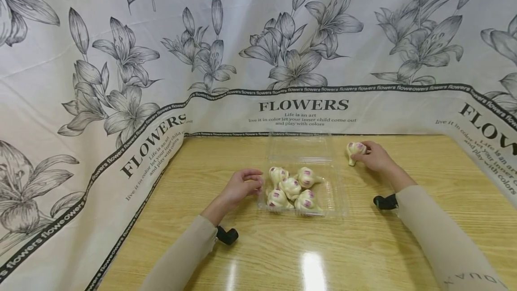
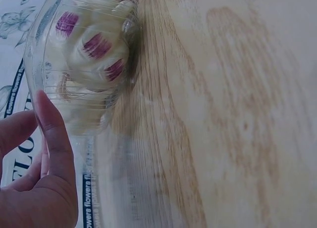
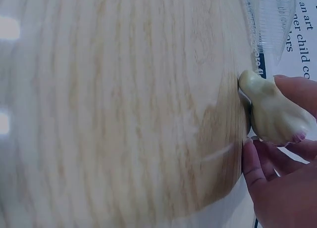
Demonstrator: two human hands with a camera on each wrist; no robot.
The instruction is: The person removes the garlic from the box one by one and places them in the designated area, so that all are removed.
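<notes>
A clear plastic clamshell box (image 1: 333, 192) lies on the table with its lid (image 1: 300, 146) folded back, and several garlic bulbs (image 1: 290, 187) with purple marks are inside. At the box's left edge, my left hand (image 1: 244, 187) pinches the rim between thumb and fingers. In the left wrist view a bulb (image 2: 91, 47) shows through the ribbed wall. To the right of the box, my right hand (image 1: 375, 156) holds one more garlic bulb (image 1: 356, 148) by thumb and fingers. This bulb's stem points toward the tabletop; in the right wrist view its pale side (image 3: 275, 109) faces the camera.
The wood-grain table (image 1: 258, 255) ends at the back against a white cloth (image 1: 300, 116) printed with flowers and lettering. The same cloth hangs along the left and right sides. A black wrist mount (image 1: 227, 235) sits under the left sleeve, and another (image 1: 385, 201) at the right.
</notes>
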